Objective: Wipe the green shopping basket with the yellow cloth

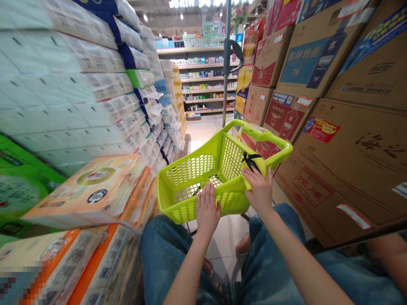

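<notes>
A lime-green shopping cart (193, 163) with a perforated basket stands right in front of my knees. On the basket's near side, my left hand (207, 209) holds the rim, fingers together and laid over the edge. My right hand (259, 188) is closed on a folded yellow cloth (259, 164) with a black cord on it, pressed against the rim close to the cart's handle (281, 146). Part of the cloth is hidden by my fingers. Through the holes in the basket floor, pale tiles show.
Stacked tissue packs (104, 89) rise on the left, with orange packs (95, 186) lower down beside my knee. Cardboard cartons (359, 169) wall the right side. A grey pole (227, 84) stands behind the cart. Shelves of small goods (206, 78) line the back.
</notes>
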A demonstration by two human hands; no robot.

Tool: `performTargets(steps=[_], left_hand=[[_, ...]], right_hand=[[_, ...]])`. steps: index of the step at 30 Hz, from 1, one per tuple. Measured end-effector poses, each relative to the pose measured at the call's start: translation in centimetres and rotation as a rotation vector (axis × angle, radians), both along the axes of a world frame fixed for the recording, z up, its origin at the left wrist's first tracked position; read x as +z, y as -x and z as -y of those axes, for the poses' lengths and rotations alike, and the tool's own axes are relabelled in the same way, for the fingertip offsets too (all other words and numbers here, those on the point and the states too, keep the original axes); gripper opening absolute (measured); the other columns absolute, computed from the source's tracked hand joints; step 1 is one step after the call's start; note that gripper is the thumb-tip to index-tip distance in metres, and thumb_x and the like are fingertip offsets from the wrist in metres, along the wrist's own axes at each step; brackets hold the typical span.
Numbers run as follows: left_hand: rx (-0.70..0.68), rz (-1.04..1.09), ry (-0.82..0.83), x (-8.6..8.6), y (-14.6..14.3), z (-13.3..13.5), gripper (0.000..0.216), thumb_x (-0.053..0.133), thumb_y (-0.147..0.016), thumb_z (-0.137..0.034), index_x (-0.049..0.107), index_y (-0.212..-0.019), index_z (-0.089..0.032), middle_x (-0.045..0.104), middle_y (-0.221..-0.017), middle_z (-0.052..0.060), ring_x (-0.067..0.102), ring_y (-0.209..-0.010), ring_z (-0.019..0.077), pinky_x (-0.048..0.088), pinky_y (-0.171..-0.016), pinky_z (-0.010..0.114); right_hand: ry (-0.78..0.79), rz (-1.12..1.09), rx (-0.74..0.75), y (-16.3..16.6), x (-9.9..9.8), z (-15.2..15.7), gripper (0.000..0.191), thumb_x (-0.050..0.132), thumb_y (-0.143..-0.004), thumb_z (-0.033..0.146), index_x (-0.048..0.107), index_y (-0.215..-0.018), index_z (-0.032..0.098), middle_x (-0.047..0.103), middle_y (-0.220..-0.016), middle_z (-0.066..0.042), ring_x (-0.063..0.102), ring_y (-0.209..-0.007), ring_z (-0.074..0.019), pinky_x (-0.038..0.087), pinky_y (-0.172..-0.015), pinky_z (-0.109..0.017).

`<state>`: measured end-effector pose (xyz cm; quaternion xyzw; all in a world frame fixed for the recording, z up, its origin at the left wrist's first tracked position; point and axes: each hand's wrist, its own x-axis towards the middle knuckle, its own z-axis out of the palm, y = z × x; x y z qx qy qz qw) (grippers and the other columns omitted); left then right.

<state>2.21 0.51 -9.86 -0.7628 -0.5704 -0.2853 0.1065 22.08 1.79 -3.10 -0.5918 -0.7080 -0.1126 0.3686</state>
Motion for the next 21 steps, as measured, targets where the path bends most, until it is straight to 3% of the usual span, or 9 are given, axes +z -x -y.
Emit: performTargets(steps=[5,9,14,18,21], left_hand=[[-0.016,-0.007,0.007,0.0,0.2,-0.1,0.068,0.051,-0.087,-0.021,0.03,-0.151,-0.011,0.045,-0.151,0.014,0.038,-0.142,0.025,0.029,-0.118,0.044],[-0.027,-0.019,-0.006,0.0,0.4,-0.1,0.068,0.049,-0.085,-0.018,0.031,-0.15,-0.011,0.045,-0.151,0.014,0.038,-0.142,0.0249,0.029,-0.118,0.044],[-0.028,-0.011,0.006,0.2,0.4,0.0,0.065,0.049,-0.089,-0.023,0.031,-0.15,-0.012,0.045,-0.152,0.013,0.039,-0.141,0.0242,0.029,-0.118,0.044],[-0.017,-0.007,-0.001,0.2,0.3,0.1,0.066,0.051,-0.089,-0.024,0.031,-0.15,-0.012,0.046,-0.151,0.012,0.04,-0.141,0.0242,0.028,-0.119,0.043],[-0.017,0.016,0.004,0.1,0.2,0.1,0.066,0.052,-0.088,-0.023,0.031,-0.15,-0.012,0.046,-0.151,0.012,0.04,-0.14,0.0242,0.027,-0.119,0.043]], right_hand=[[0.103,-0.083,0.18,7.5,-2.3,1.6,0.065,0.048,-0.069,0.005,0.059,-0.13,0.026,0.064,-0.134,-0.003,0.047,-0.136,-0.0246,0.0,-0.121,-0.054],[0.144,-0.091,0.227,9.2,-2.6,2.2,0.065,0.046,-0.071,0.004,0.058,-0.131,0.026,0.062,-0.137,-0.003,0.046,-0.137,-0.0229,0.002,-0.122,-0.052],[0.113,0.065,0.265,3.8,-1.3,1.6,0.07,0.046,-0.069,0.003,0.056,-0.133,0.028,0.062,-0.137,-0.001,0.047,-0.136,-0.0222,-0.008,-0.12,-0.056],[-0.006,0.081,0.074,-2.6,0.5,0.2,0.063,0.047,-0.072,0.006,0.059,-0.129,0.029,0.065,-0.132,0.0,0.052,-0.132,-0.0241,-0.004,-0.119,-0.06],[-0.084,0.049,-0.031,-4.5,1.1,-0.6,0.058,0.047,-0.073,0.008,0.062,-0.126,0.03,0.068,-0.128,0.0,0.054,-0.13,-0.0254,0.001,-0.119,-0.061]])
